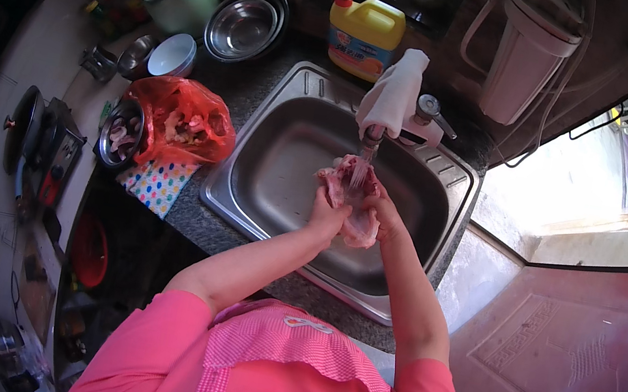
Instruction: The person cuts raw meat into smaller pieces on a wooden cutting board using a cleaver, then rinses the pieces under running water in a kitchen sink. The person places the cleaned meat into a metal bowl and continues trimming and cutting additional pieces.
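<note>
Both my hands hold a piece of raw poultry [359, 228] over the stainless steel sink [290, 149]. My left hand [328, 213] grips its left side, and my right hand [385, 212] grips the right. Water [361, 172] runs from the faucet spout [372, 137] onto the opened, hollow upper part of the meat. A white cloth [395, 89] covers the faucet, and its lever handle [444, 124] sits to the right. My fingertips are partly hidden behind the meat.
Left of the sink, a red plastic bag [217, 125] holds raw meat pieces beside a metal bowl [104, 129] with more pieces. A yellow detergent jug [370, 32] stands behind the sink. Stacked metal basins [243, 29], white bowls [171, 54] and a green knife holder [187, 3] line the back left.
</note>
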`<state>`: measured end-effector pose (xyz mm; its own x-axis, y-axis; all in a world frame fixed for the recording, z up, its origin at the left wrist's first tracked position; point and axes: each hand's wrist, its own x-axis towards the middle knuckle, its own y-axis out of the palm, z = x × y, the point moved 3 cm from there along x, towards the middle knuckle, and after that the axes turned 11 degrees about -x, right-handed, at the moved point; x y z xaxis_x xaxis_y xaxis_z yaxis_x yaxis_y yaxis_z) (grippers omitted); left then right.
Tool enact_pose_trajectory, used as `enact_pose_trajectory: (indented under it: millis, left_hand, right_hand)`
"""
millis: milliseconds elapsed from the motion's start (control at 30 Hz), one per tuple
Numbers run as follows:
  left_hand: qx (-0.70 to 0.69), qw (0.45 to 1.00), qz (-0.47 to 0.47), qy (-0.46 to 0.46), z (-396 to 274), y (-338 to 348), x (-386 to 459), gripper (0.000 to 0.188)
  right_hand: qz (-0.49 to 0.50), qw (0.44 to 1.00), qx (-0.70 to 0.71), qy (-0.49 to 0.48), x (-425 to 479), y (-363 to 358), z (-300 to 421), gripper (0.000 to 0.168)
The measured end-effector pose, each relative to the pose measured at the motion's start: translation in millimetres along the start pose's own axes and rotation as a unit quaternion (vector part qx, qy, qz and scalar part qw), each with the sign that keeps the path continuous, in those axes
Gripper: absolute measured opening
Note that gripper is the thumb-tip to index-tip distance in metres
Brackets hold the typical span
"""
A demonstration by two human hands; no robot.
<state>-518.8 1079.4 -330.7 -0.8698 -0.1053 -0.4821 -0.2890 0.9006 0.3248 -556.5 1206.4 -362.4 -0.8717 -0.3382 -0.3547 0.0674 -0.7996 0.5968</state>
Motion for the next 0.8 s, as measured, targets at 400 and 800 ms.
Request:
enact_pose_trajectory:
  millis: [400, 800]
  left_hand:
    - [0.098, 0.993, -0.06, 0.015, -71, -54, 14, 0.075]
    - [-0.239, 0.915, 0.195, -0.26, -72, -33, 41, 0.061]
  right_hand:
    - [0.054, 0.997, 0.015, 0.061, 12, 30, 1, 0.06]
    - [0.076, 0.995, -0.069, 0.011, 10, 18, 32, 0.057]
